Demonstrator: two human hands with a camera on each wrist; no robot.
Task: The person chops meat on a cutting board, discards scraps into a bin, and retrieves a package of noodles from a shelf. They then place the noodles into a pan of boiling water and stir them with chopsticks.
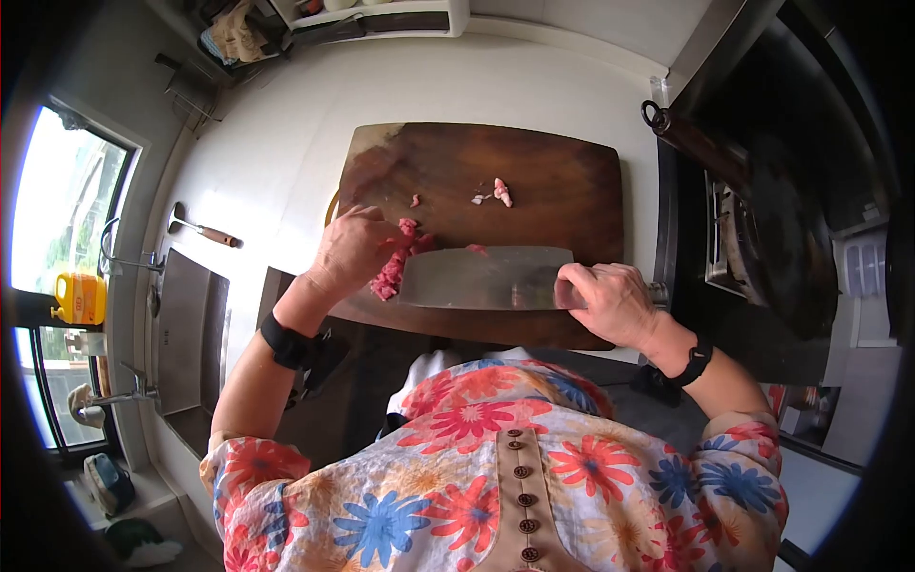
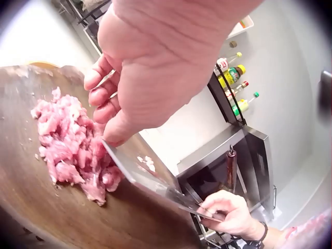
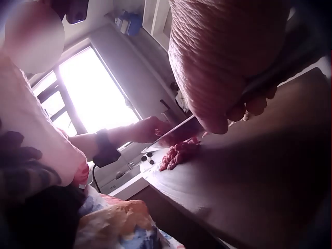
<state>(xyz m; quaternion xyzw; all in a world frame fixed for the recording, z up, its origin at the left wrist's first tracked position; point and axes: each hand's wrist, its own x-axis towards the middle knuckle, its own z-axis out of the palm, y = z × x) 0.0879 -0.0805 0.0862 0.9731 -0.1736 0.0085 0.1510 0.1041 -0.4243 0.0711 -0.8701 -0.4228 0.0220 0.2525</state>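
Observation:
My right hand grips a broad-bladed cleaver by its handle end. The blade lies across the front of a dark wooden cutting board, its flat facing up in the head view. Beside the far end of the blade, my left hand has bent fingers, with the thumb tip right at the blade's corner in the left wrist view. I cannot tell whether it pinches the blade. Below that hand is a heap of chopped raw pink meat, partly hidden by hand and blade in the head view.
Pale scraps lie farther back on the board. A wok stands on the stove to the right. On the left are a sink, a wooden-handled utensil and a yellow jug. Several bottles stand on a shelf.

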